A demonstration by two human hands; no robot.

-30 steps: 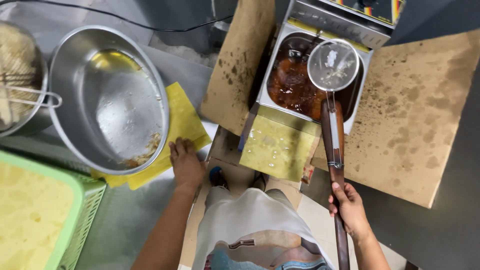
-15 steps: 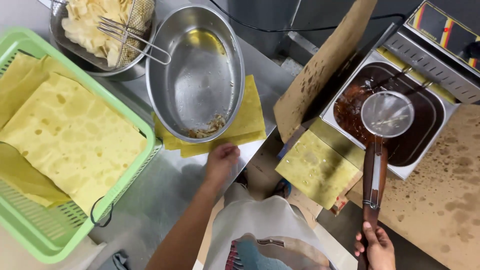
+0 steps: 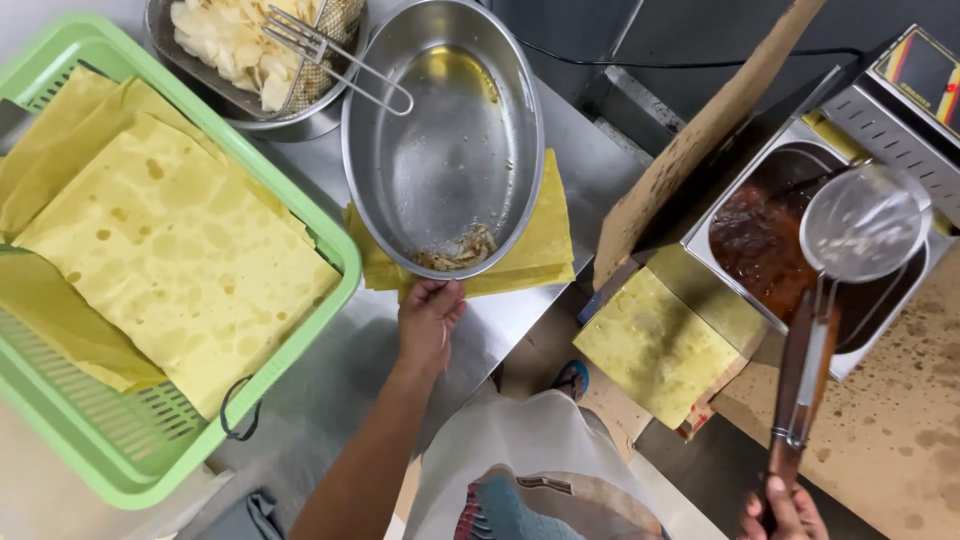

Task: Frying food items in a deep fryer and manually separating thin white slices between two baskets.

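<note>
The left hand (image 3: 428,318) pinches the near rim of the oval steel bowl (image 3: 445,140), fingers curled onto its edge; the bowl's long axis runs away from the person, resting on yellow sheets (image 3: 540,240). The right hand (image 3: 788,508) wraps closed around the handle of a mesh skimmer (image 3: 862,225), whose handle runs from the hand to a head hanging over the fryer's dark oil (image 3: 760,240).
</note>
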